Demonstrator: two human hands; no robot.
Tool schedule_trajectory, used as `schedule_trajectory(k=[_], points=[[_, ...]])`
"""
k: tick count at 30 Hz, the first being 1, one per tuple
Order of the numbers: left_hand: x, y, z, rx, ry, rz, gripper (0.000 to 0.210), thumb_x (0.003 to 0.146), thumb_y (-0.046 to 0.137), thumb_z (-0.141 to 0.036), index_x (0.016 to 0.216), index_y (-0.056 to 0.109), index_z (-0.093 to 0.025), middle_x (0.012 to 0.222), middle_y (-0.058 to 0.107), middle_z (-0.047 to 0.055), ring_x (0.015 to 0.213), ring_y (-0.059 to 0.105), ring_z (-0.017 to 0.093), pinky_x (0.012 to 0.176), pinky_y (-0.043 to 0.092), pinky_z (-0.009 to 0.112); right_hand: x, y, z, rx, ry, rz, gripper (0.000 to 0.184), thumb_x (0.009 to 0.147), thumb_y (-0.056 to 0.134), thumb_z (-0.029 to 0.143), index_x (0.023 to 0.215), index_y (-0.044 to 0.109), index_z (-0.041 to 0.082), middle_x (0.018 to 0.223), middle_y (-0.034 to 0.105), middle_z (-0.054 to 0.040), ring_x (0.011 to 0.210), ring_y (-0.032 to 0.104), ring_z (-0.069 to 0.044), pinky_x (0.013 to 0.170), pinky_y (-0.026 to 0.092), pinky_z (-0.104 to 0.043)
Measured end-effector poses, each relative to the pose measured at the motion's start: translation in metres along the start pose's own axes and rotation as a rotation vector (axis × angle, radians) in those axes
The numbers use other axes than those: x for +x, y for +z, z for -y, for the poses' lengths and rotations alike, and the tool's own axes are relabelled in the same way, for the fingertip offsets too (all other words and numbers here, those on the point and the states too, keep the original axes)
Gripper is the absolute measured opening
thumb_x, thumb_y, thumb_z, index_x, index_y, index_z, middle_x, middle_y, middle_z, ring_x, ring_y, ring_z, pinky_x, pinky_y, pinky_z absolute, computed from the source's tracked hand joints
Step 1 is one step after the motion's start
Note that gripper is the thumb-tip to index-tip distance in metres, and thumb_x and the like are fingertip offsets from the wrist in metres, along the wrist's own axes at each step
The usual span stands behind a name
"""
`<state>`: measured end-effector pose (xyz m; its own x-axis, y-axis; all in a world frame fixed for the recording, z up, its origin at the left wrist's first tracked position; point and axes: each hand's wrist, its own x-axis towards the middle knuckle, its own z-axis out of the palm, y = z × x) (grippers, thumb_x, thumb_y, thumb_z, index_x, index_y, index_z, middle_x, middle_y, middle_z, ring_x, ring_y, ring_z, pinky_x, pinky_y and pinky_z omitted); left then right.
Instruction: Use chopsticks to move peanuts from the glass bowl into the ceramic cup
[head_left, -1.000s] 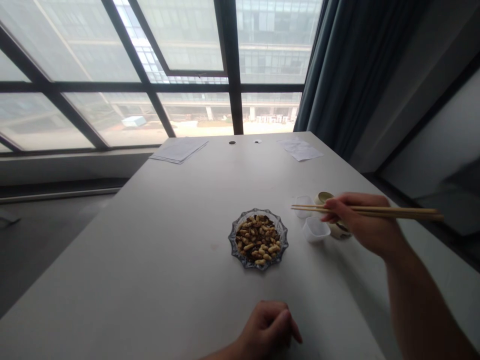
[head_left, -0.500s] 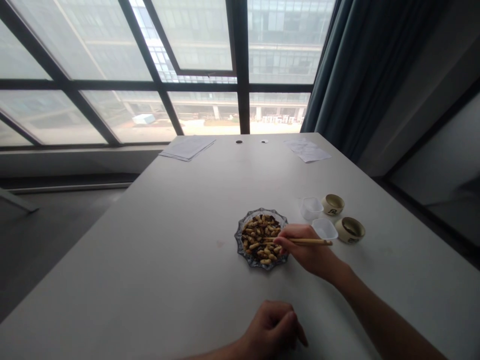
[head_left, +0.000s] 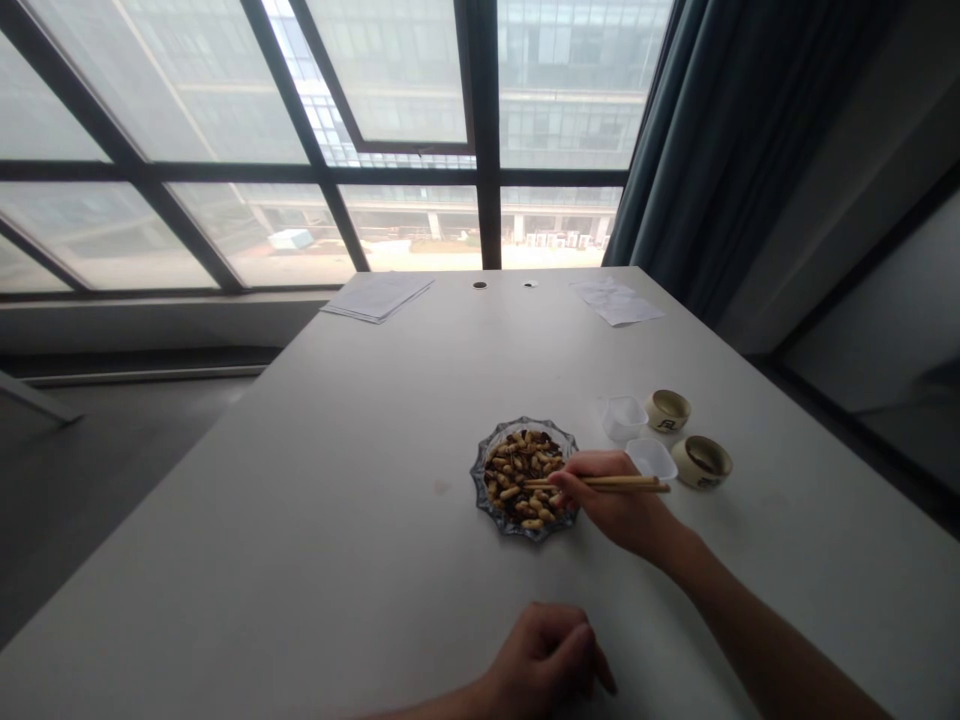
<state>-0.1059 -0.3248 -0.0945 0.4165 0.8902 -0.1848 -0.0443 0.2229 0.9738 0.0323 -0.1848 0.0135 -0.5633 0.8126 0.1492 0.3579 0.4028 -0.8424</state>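
My right hand (head_left: 611,495) is closed around a pair of wooden chopsticks (head_left: 619,484). Their tips reach in among the peanuts (head_left: 517,465) in their shells, which lie mixed with smaller dark pieces that look like seeds. A scalloped glass dish (head_left: 484,508) holds all of these, and my right fingers hover over its right side. Whether the tips grip a piece is too small to tell. Nearer to me, my left hand (head_left: 547,655) rests on the table with its fingers curled loosely and no object visible in it.
Right of the dish stand two clear plastic containers (head_left: 624,418) and two beige ceramic bowls (head_left: 701,462) with dark markings. Paper sheets (head_left: 379,297) lie at the white table's (head_left: 337,450) far left, another sheet (head_left: 616,300) at far right. Windows and a dark curtain (head_left: 697,150) are beyond.
The two chopsticks now show apart at their rear ends, where they looked nearly like one before. My right hand has shifted only slightly; my left hand stays put.
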Motion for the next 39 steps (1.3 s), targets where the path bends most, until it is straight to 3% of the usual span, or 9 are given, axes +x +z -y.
schedule_trajectory(k=[4,7,10,13,18,22,26,31,39], points=[[0.000,0.000,0.001,-0.003,0.000,-0.005,0.092,0.084,0.041,-0.092,0.069,0.079,-0.009,0.049,0.047,0.001,0.045,0.042,0.011,0.047,0.029,0.023,-0.004,-0.014,0.013,0.014,0.024,-0.045,0.039,0.099,0.064,0.043,0.071,0.074,0.019,0.071,0.077,-0.0038,0.067,0.072,-0.019,0.065,0.053,-0.028],[0.000,0.000,0.001,0.003,0.012,-0.002,0.091,0.085,0.042,-0.091,0.070,0.080,-0.010,0.050,0.047,0.001,0.046,0.043,0.011,0.049,0.031,0.023,-0.012,-0.038,0.026,-0.045,0.051,-0.117,0.038,0.098,0.064,0.047,0.074,0.077,0.020,0.073,0.078,-0.0046,0.068,0.074,-0.020,0.064,0.055,-0.028],[0.000,0.000,0.000,0.003,0.014,-0.002,0.091,0.085,0.042,-0.091,0.071,0.081,-0.010,0.050,0.047,0.001,0.047,0.043,0.011,0.050,0.032,0.023,-0.025,-0.074,0.031,-0.108,0.134,-0.278,0.038,0.094,0.068,0.053,0.076,0.079,0.022,0.074,0.079,-0.0060,0.067,0.075,-0.022,0.061,0.057,-0.029],[0.000,0.000,0.000,0.012,0.023,-0.013,0.091,0.086,0.043,-0.090,0.071,0.081,-0.008,0.051,0.047,0.002,0.049,0.045,0.012,0.052,0.033,0.024,-0.039,-0.113,0.025,-0.185,0.258,-0.519,0.037,0.087,0.073,0.058,0.078,0.080,0.022,0.072,0.079,-0.0088,0.064,0.076,-0.026,0.055,0.059,-0.033],[-0.001,-0.001,0.000,0.009,0.023,-0.012,0.090,0.086,0.043,-0.089,0.070,0.080,-0.008,0.053,0.046,0.001,0.050,0.043,0.011,0.052,0.031,0.024,-0.050,-0.152,0.005,-0.245,0.489,-0.666,0.029,0.088,0.072,0.050,0.078,0.075,0.023,0.071,0.078,-0.0105,0.067,0.078,-0.032,0.061,0.062,-0.040],[-0.001,-0.002,0.000,0.006,0.004,-0.012,0.088,0.087,0.045,-0.088,0.071,0.080,-0.009,0.053,0.045,0.000,0.050,0.043,0.011,0.052,0.031,0.023,-0.045,-0.156,-0.005,-0.247,0.553,-0.724,0.021,0.085,0.074,0.040,0.074,0.070,0.022,0.068,0.076,-0.0120,0.066,0.078,-0.034,0.059,0.062,-0.040],[-0.001,-0.002,0.000,0.007,0.039,-0.017,0.088,0.088,0.045,-0.087,0.070,0.080,-0.008,0.053,0.045,0.000,0.050,0.042,0.010,0.052,0.031,0.023,-0.036,-0.151,-0.019,-0.281,0.594,-0.625,0.020,0.084,0.074,0.037,0.073,0.069,0.021,0.065,0.076,-0.0115,0.066,0.078,-0.031,0.059,0.061,-0.036],[0.000,-0.001,0.002,-0.002,0.034,-0.010,0.089,0.087,0.044,-0.088,0.070,0.080,-0.008,0.052,0.046,0.000,0.049,0.043,0.011,0.052,0.031,0.023,-0.027,-0.145,-0.036,-0.295,0.512,-0.603,0.022,0.083,0.074,0.039,0.072,0.068,0.021,0.062,0.075,-0.0065,0.065,0.078,-0.029,0.060,0.061,-0.035],[-0.002,-0.002,0.001,0.001,0.031,-0.003,0.088,0.089,0.044,-0.086,0.072,0.080,-0.008,0.053,0.046,0.001,0.049,0.043,0.011,0.051,0.031,0.023,-0.034,-0.145,-0.006,-0.319,0.411,-0.703,0.027,0.089,0.073,0.045,0.076,0.072,0.021,0.067,0.077,-0.0086,0.065,0.077,-0.029,0.058,0.059,-0.036]])
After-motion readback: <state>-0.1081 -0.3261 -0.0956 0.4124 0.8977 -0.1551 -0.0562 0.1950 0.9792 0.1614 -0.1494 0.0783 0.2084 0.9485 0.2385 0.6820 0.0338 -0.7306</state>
